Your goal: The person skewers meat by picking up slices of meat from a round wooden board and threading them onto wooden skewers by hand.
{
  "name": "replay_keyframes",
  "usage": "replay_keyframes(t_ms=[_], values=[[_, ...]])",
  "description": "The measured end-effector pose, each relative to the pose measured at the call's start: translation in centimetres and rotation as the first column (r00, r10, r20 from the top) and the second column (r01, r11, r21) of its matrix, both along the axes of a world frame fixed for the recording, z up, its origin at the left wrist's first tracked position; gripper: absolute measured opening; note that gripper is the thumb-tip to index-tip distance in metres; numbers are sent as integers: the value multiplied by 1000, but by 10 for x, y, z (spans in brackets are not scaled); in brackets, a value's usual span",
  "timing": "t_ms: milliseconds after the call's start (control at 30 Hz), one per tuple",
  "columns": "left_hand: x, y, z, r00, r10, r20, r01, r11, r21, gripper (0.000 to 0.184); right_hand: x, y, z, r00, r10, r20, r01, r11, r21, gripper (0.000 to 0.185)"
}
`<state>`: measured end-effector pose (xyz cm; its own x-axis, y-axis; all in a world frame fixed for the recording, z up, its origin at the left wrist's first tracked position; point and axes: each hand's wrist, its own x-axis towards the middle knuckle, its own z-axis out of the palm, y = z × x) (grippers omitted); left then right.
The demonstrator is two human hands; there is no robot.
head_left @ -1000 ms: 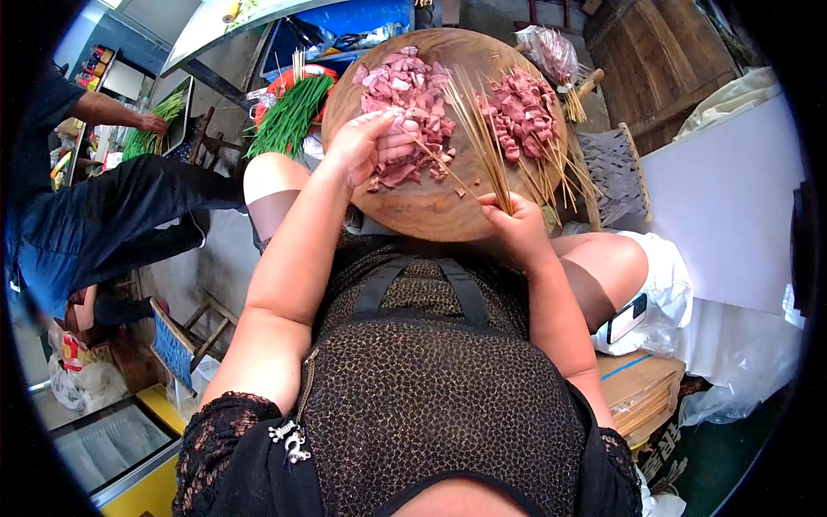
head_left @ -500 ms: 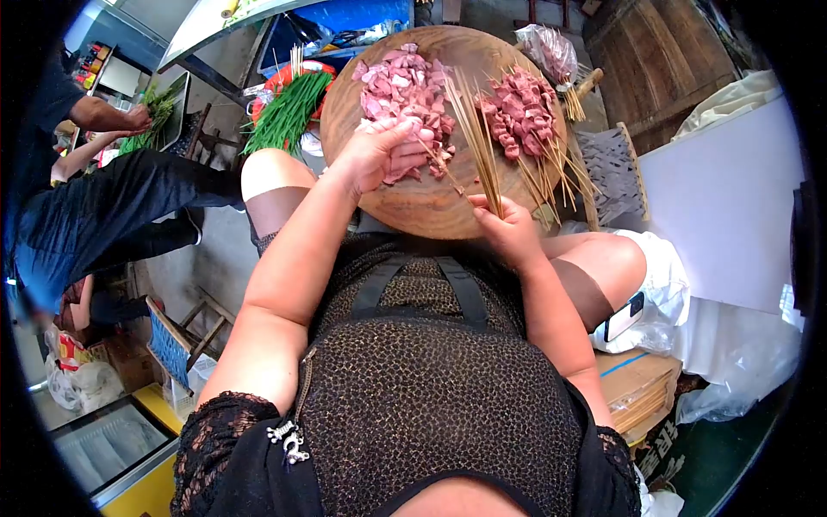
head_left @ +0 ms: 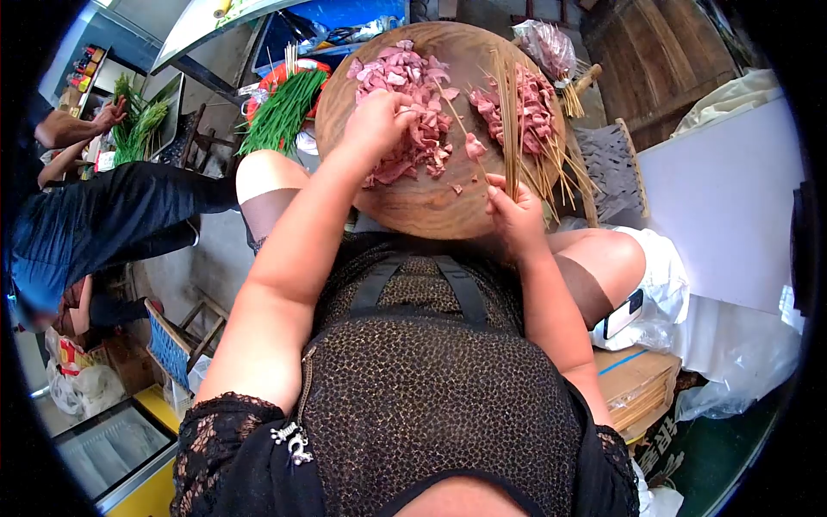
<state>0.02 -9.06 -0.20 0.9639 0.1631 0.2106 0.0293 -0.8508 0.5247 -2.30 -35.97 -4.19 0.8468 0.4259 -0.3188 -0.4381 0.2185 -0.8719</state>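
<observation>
My left hand (head_left: 376, 127) is over a heap of raw sliced meat (head_left: 412, 73) on a round wooden board (head_left: 405, 211). Its fingers are bent together onto the slices, and their tips are hard to see. In my right hand (head_left: 517, 222) is an upright bundle of thin bamboo skewers (head_left: 508, 112). Thumb and finger of that hand also pinch a single skewer slanting up and left, with a piece of meat (head_left: 475, 146) threaded partway along it. Beyond the bundle, finished meat skewers (head_left: 536, 108) lie piled, their bare sticks pointing toward me.
Green vegetable stalks (head_left: 284, 116) stand left of the board, near a blue crate (head_left: 332, 17). A bagged bundle of skewers (head_left: 551, 52) lies at the board's far right. A phone (head_left: 624, 314) rests beside my right thigh. At left, another person (head_left: 77, 207) handles greens.
My left hand has left the single skewer and moved up-left, turning over onto the meat heap. My right hand has shifted slightly right, tilting the skewers more upright.
</observation>
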Motion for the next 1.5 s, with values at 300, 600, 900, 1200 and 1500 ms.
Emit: replay_keyframes(t_ms=[300,600,900,1200,1500], values=[[0,10,0,992,20,-123,-84,837,-541,15,-8,3,5,992,-24,125,29,999,-36,25],[-15,3,-2,989,-11,-147,-147,37,-988,21,-16,5,0,945,36,325,3,993,-119,19],[-26,-11,2,981,-82,-178,-177,8,-984,22,-19,6,4,879,54,473,42,981,-190,20],[-36,-43,14,994,6,-111,-95,558,-824,43,-12,6,-12,943,-27,332,102,973,-208,22],[-43,-89,-21,955,-204,-216,-240,-99,-966,29,-16,15,-13,892,-9,452,69,991,-117,21]])
